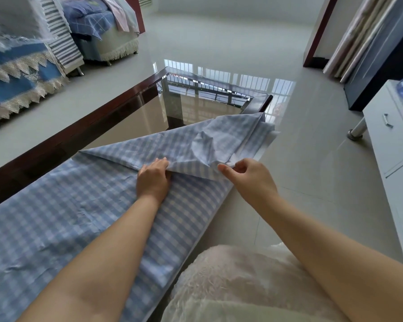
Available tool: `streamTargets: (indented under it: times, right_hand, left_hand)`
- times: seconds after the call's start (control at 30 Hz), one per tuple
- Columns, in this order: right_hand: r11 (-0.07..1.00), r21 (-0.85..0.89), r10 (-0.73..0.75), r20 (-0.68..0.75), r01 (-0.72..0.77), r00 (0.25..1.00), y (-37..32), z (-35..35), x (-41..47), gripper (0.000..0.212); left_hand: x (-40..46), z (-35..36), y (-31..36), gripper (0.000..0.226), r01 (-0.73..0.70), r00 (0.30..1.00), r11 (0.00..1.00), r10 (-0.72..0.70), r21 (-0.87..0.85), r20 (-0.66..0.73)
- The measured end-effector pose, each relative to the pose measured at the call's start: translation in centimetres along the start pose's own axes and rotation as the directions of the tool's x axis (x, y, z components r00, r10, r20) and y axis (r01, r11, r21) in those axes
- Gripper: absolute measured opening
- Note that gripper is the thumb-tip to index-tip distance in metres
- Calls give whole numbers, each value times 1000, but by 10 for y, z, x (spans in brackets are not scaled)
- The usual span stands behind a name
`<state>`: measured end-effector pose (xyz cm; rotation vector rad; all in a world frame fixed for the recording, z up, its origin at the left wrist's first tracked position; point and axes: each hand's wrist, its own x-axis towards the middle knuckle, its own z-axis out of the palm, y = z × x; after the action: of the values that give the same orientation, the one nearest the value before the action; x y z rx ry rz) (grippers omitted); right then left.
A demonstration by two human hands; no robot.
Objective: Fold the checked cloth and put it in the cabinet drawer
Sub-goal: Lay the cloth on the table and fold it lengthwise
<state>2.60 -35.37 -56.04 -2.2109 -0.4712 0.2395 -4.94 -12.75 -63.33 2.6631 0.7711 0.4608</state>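
On the glass table (pixel 130 98), checked cloth (pixel 56 217) corner pinched in right hand (pixel 249 180) grip

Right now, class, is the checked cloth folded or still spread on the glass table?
Partly folded: the far end of the checked cloth is turned back over itself, while the near part lies flat on the glass table.

The checked cloth (pixel 63 219), pale blue and white, lies spread flat from the centre toward 8 o'clock. Its far end is folded back in a raised, creased triangle toward 2 o'clock. The white cabinet drawer (pixel 385 135) stands closed at 3 o'clock.
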Motion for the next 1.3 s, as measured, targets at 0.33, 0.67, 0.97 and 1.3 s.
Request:
streamTargets:
  times: [0.33, 0.67, 0.97, 1.3]
  right_hand:
    - [971, -84, 236, 151, -225, 960, 0, -2, 13, 55]
    - [623, 529, 433, 380, -576, 818, 11, -13, 13, 19]
    - [203, 548, 512, 646, -811, 565, 31, -2, 16, 69]
    - [643, 752, 228, -7, -144, 974, 3, -6, 13, 38]
  left_hand:
    - [-3, -3, 5, 39, -54, 998, 997, 55, 45, -12]
    - [-2, -2, 5, 38, -79, 997, 996, 79, 49, -12]
    - [-4, -4, 9, 52, -391, 909, 914, 401, 104, -109]
    - [21, -24, 54, 19, -423, 902, 829, 424, 366, 81]
